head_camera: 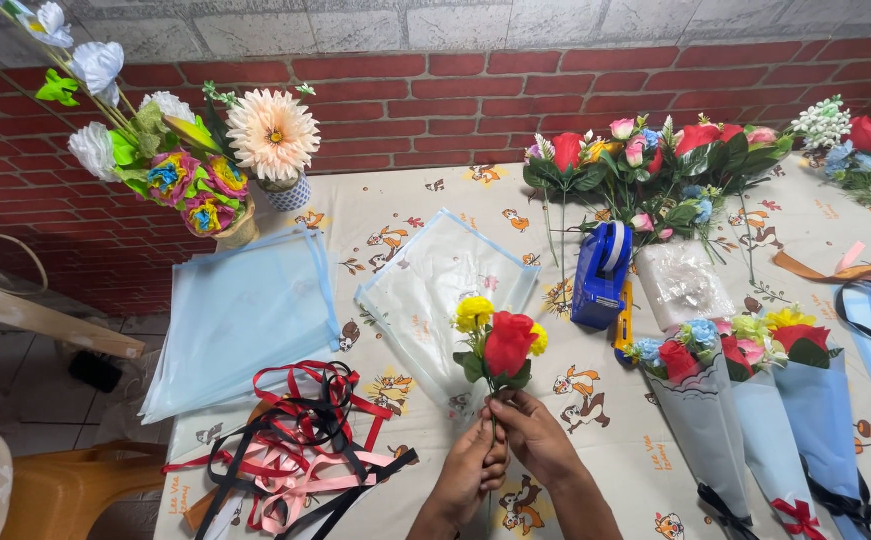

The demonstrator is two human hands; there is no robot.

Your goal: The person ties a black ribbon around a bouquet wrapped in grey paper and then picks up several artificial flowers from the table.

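A small bunch of artificial flowers (499, 345) is held upright above the table (596, 400); its stems point down into both hands. Left hand (473, 467) and right hand (531, 432) are closed around them, right slightly higher.

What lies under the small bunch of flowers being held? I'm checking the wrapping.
A clear plastic sheet lies beneath the bunch, on the patterned tablecloth. Both hands hide the stem ends.

Red rose (509, 343) with yellow blooms (474, 313), cartoon-printed cream tablecloth (596, 420), pale blue wrapping sheets (241, 315), red brick wall (436, 105)
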